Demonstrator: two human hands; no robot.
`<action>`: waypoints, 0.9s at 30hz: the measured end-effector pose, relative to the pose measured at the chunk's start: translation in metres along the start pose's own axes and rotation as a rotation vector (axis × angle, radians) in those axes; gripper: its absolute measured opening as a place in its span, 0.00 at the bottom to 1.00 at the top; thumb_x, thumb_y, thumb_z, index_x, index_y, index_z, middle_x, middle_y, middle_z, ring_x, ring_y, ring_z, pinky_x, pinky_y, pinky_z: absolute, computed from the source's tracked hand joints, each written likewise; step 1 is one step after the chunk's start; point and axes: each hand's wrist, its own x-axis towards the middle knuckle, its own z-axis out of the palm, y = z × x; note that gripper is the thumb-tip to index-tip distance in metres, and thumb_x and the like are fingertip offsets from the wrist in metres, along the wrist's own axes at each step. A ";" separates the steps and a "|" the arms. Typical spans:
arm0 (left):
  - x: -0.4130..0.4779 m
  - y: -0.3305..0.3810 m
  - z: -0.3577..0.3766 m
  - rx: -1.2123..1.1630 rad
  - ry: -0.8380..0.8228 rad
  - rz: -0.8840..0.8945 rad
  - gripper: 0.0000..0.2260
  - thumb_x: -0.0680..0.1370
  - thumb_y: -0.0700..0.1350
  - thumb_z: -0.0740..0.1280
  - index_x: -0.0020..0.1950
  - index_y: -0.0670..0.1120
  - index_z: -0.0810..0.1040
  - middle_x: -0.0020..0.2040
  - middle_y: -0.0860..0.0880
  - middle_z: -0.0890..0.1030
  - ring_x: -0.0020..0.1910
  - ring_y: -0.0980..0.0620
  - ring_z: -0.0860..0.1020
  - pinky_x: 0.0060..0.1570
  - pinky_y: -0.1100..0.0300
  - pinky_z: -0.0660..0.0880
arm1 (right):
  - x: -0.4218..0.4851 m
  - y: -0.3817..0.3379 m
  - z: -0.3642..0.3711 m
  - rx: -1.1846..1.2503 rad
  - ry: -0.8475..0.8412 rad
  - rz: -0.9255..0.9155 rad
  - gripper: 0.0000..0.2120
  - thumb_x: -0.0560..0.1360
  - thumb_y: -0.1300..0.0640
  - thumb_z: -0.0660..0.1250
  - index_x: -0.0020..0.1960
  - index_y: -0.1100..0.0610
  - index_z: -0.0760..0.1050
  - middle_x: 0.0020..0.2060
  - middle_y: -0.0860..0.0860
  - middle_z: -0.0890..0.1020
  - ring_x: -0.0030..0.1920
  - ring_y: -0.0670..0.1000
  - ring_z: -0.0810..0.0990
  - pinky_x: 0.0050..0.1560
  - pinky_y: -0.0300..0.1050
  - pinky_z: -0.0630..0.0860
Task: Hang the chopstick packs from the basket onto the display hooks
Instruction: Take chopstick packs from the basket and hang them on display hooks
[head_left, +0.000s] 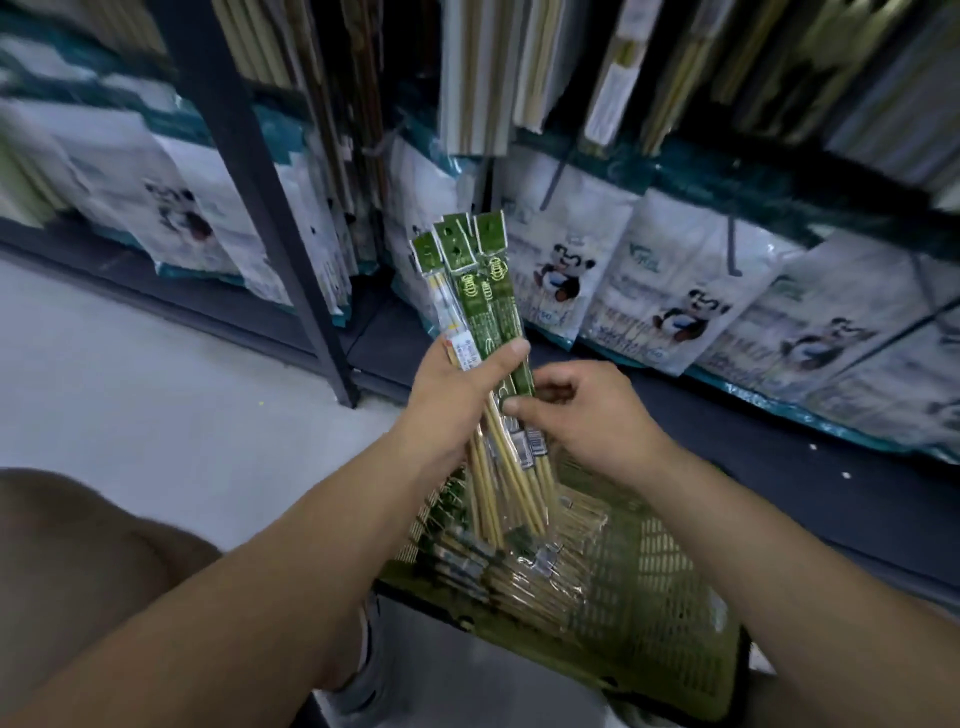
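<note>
Task looks unfinished: none of the held packs is on a hook.
- Left hand (462, 395) grips a fanned bundle of clear-wrapped bamboo chopstick packs with green header cards (470, 280), raised in front of the shelving.
- Right hand (587, 410) pinches the rightmost pack low down, probably to separate it.
- More packs (519, 566) lie below in the green mesh plastic basket (649, 571).
- Display hooks can't be made out.

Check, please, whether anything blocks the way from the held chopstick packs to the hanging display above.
Nothing visible does: the left hand and right hand hold the chopstick packs in open air below the hanging display; the hooks are hidden.
</note>
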 end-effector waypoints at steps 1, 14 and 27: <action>-0.001 0.013 0.003 0.001 -0.010 0.017 0.44 0.59 0.62 0.83 0.70 0.44 0.76 0.64 0.44 0.83 0.64 0.42 0.81 0.65 0.39 0.77 | -0.003 -0.011 -0.007 0.024 0.028 -0.001 0.17 0.72 0.51 0.79 0.38 0.62 0.77 0.29 0.56 0.73 0.30 0.48 0.72 0.30 0.53 0.74; -0.008 0.171 0.051 0.251 -0.328 0.456 0.29 0.68 0.54 0.82 0.65 0.50 0.77 0.58 0.52 0.86 0.58 0.53 0.84 0.58 0.54 0.80 | 0.002 -0.172 -0.125 0.188 0.541 -0.396 0.01 0.78 0.53 0.72 0.48 0.47 0.81 0.35 0.50 0.83 0.32 0.41 0.79 0.33 0.32 0.74; 0.026 0.229 0.102 0.148 -0.380 0.682 0.18 0.71 0.41 0.81 0.54 0.55 0.79 0.46 0.62 0.87 0.44 0.63 0.85 0.41 0.73 0.77 | 0.038 -0.224 -0.184 0.261 0.635 -0.459 0.07 0.80 0.52 0.70 0.44 0.45 0.84 0.33 0.44 0.82 0.33 0.42 0.79 0.31 0.35 0.74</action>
